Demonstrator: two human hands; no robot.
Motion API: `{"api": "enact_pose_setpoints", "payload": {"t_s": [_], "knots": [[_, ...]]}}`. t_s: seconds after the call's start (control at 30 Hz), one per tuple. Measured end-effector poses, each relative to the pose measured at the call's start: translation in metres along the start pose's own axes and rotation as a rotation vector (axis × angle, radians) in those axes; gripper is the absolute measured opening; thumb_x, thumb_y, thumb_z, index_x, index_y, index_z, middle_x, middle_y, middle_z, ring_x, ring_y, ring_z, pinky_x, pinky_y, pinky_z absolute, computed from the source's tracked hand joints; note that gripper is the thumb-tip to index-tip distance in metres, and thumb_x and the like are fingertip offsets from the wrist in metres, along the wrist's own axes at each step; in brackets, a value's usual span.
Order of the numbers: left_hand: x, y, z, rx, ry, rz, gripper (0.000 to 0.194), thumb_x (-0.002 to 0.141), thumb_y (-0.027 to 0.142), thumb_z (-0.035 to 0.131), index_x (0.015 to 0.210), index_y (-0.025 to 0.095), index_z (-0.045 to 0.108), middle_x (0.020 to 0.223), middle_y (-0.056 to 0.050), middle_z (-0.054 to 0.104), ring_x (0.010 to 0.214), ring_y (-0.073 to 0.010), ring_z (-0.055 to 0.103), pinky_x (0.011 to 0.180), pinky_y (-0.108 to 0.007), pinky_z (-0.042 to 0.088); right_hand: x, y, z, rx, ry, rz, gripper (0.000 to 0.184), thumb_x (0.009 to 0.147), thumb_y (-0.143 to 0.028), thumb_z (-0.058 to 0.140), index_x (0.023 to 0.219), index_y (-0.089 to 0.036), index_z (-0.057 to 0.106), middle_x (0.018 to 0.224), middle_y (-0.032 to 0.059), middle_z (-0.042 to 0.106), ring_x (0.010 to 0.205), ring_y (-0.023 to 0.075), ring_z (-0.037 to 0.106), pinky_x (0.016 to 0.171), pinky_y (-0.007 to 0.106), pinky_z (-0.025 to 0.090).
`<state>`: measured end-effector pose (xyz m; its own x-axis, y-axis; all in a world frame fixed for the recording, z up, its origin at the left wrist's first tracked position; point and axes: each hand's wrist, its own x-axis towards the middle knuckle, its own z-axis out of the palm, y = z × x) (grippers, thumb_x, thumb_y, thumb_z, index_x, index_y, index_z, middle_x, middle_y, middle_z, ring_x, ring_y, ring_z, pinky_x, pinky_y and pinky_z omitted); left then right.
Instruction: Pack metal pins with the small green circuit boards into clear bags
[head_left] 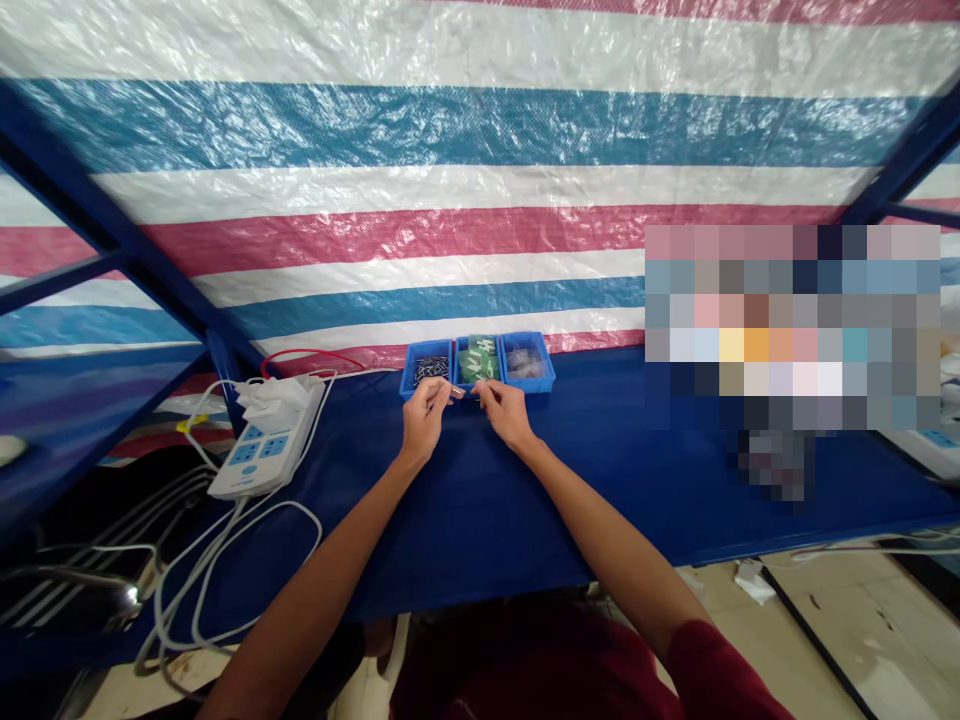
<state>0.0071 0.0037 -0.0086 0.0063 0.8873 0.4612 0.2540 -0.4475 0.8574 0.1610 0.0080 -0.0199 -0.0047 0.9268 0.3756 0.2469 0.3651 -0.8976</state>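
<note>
My left hand [426, 418] is closed in a pinch at the front of the left blue bin [406, 378], which holds many small dark metal pieces that look like screws [431, 370]. A small shiny piece [457, 392] shows at its fingertips, too small to name. My right hand [507, 412] is pinched too, in front of the middle blue bin [456, 352] with its green and whitish small parts [480, 358]. What the right fingers hold is mostly hidden. The two sets of fingertips are close together. Beside them, the right blue bin [553, 378] holds clear plastic-looking pieces [525, 362].
The bins stand at the back of a blue table [480, 520], against a striped plastic sheet [450, 130]. To the left lies a white power strip [255, 465] with plugs and loose white cables [202, 560]. A blurred-out area [787, 330] covers the right side.
</note>
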Motion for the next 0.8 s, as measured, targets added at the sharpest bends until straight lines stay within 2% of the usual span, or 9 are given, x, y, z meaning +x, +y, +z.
{"api": "enact_pose_setpoints", "payload": {"t_s": [0.1,0.2,0.33,0.4,0.5,0.63,0.7,0.8], "knots": [[0.000,0.000,-0.003,0.155,-0.076,0.033,0.029,0.093,0.042,0.047,0.098,0.017,0.061,0.085,-0.005,0.068,0.077,-0.0152,0.064,0.076,-0.027,0.052,-0.001,-0.002,-0.002,-0.024,0.051,-0.016,0.044,0.093,-0.050,0.041,0.076,-0.017,0.066,0.059,-0.0007,0.056,0.056,0.0133,0.053,0.060,0.024,0.041],[0.000,0.000,-0.005,0.341,-0.122,0.139,0.032,0.096,0.039,0.041,0.100,0.018,0.065,0.091,-0.006,0.068,0.086,-0.0174,0.063,0.084,-0.030,0.049,-0.001,-0.004,-0.003,-0.049,0.077,-0.024,0.045,0.093,-0.049,0.040,0.076,-0.017,0.067,0.059,-0.0006,0.057,0.057,0.0136,0.052,0.062,0.024,0.041],[0.000,-0.001,-0.006,0.430,-0.145,0.231,0.032,0.096,0.038,0.041,0.098,0.019,0.067,0.092,-0.007,0.067,0.089,-0.0185,0.062,0.085,-0.030,0.048,-0.001,-0.005,-0.004,-0.050,0.082,-0.028,0.043,0.093,-0.047,0.041,0.077,-0.017,0.067,0.062,0.0000,0.059,0.059,0.0141,0.053,0.063,0.024,0.042],[-0.001,-0.004,-0.006,0.420,-0.110,0.215,0.031,0.094,0.041,0.046,0.100,0.019,0.066,0.089,-0.006,0.067,0.082,-0.0173,0.062,0.081,-0.029,0.049,-0.001,-0.004,-0.003,-0.033,0.052,-0.038,0.038,0.091,-0.046,0.045,0.080,-0.017,0.067,0.067,0.0008,0.061,0.062,0.0146,0.055,0.065,0.025,0.042],[-0.002,-0.007,-0.006,0.412,-0.074,0.182,0.031,0.091,0.045,0.051,0.100,0.018,0.065,0.081,-0.003,0.067,0.072,-0.0155,0.061,0.075,-0.027,0.049,-0.001,-0.003,-0.001,-0.023,-0.058,-0.069,0.034,0.089,-0.045,0.049,0.079,-0.018,0.066,0.073,0.0016,0.064,0.064,0.0145,0.055,0.065,0.024,0.042],[0.000,-0.004,-0.007,0.421,-0.062,0.213,0.031,0.089,0.047,0.053,0.087,0.019,0.066,0.078,-0.003,0.068,0.072,-0.0163,0.062,0.074,-0.027,0.049,-0.002,-0.002,0.001,-0.069,-0.124,-0.083,0.039,0.092,-0.044,0.044,0.071,-0.018,0.064,0.066,0.0004,0.061,0.061,0.0136,0.054,0.063,0.024,0.040],[0.007,0.001,-0.011,0.435,0.027,0.263,0.031,0.090,0.046,0.052,0.080,0.019,0.066,0.079,-0.004,0.069,0.075,-0.0171,0.063,0.076,-0.028,0.049,-0.001,-0.001,0.000,-0.102,-0.082,-0.074,0.042,0.095,-0.043,0.040,0.073,-0.017,0.066,0.062,0.0003,0.060,0.061,0.0141,0.055,0.064,0.024,0.040],[0.022,0.004,-0.021,0.508,0.299,0.318,0.032,0.094,0.042,0.049,0.081,0.019,0.066,0.081,-0.005,0.069,0.079,-0.0188,0.063,0.081,-0.031,0.048,0.002,0.002,-0.004,-0.238,0.027,-0.028,0.040,0.096,-0.039,0.039,0.078,-0.018,0.068,0.065,0.0023,0.063,0.062,0.0165,0.058,0.063,0.025,0.040]]}}
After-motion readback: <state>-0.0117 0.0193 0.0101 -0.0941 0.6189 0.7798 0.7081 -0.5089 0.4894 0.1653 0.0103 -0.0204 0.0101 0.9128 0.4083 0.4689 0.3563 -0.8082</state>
